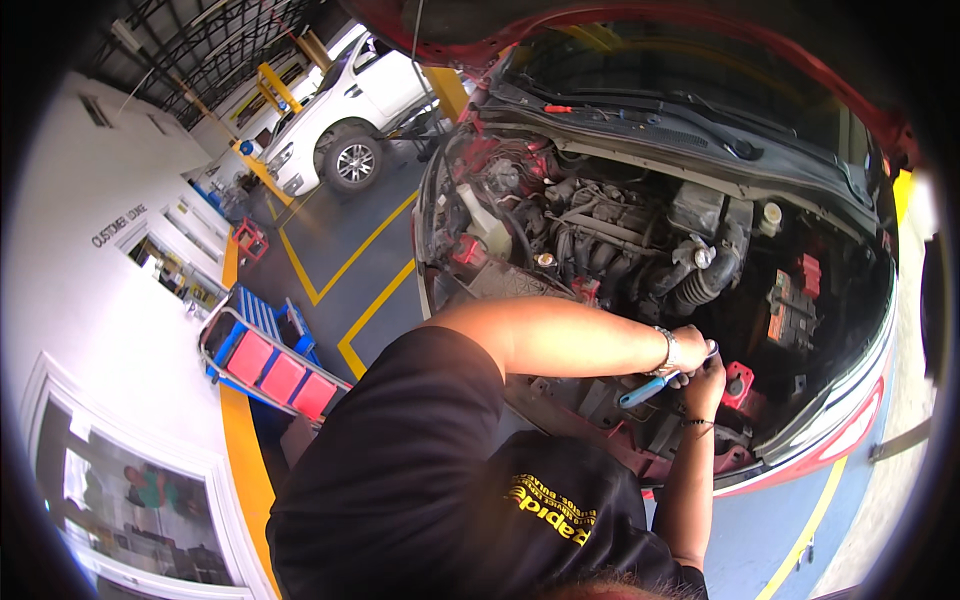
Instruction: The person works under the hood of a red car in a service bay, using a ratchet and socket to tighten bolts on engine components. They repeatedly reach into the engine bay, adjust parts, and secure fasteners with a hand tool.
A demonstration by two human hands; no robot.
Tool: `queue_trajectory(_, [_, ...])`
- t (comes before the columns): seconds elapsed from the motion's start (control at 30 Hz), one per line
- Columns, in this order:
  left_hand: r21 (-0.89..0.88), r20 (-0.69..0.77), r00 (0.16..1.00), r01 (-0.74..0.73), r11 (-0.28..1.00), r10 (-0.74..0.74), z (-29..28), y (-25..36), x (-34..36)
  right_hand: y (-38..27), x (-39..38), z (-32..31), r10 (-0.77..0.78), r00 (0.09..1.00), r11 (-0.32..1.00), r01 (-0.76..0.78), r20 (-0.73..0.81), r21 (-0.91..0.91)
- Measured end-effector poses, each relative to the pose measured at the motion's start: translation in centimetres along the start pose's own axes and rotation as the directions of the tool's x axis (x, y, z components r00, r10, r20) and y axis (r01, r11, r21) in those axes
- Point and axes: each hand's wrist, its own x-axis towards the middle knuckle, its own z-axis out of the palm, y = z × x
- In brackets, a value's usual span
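Observation:
Above the front of a red car's engine bay, my two hands are close together. My left hand, with a metal watch at its wrist, is closed around a blue-handled tool. The handle sticks out below the hand toward the lower left, and a small shiny metal part shows at the opposite end. My right hand, wearing a dark bracelet, meets the left one with its fingers closed at the tool's metal end. The fingers partly cover the tool, so its exact kind is hidden. A red part sits just right of my right hand.
A battery stands at the bay's right, beside a ribbed black intake hose. The raised hood hangs overhead. A red-handled tool lies below the windshield. A blue and red cart stands left; a white pickup is behind.

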Motion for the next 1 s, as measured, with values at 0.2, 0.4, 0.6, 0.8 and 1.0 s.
queue_trajectory(0.2, [0.473, -0.133, 0.849, -0.4, 0.785, 0.512, 1.2, -0.3, -0.4, 2.5, 0.7, 0.0, -0.336, 0.941, 0.925, 0.324, -0.028, -0.199])
queue_trajectory(0.4, [0.738, 0.211, 0.769, -0.53, 0.418, 0.603, -1.8, 1.4, -2.5, 4.0, 1.7, 0.8, -0.207, 0.978, 0.976, 0.207, -0.004, 0.063])
queue_trajectory(0.6, [0.756, 0.401, 0.705, -0.616, 0.224, 0.585, -3.0, 1.7, -0.5, -0.6, -1.2, -2.1, -0.101, 0.995, 0.99, 0.103, 0.018, -0.093])
queue_trajectory(0.8, [-0.269, 0.113, 0.994, 0.03, 0.963, 0.0, 1.5, 0.7, -0.3, -4.7, -4.4, -9.7, -0.052, 0.995, 0.934, 0.08, -0.088, 0.348])
queue_trajectory(1.0, [-0.145, 0.155, 0.988, 0.031, 0.989, -0.008, 1.5, 1.6, -1.4, -3.6, -9.2, -15.0, 0.229, 0.962, 0.793, -0.094, -0.151, 0.602])
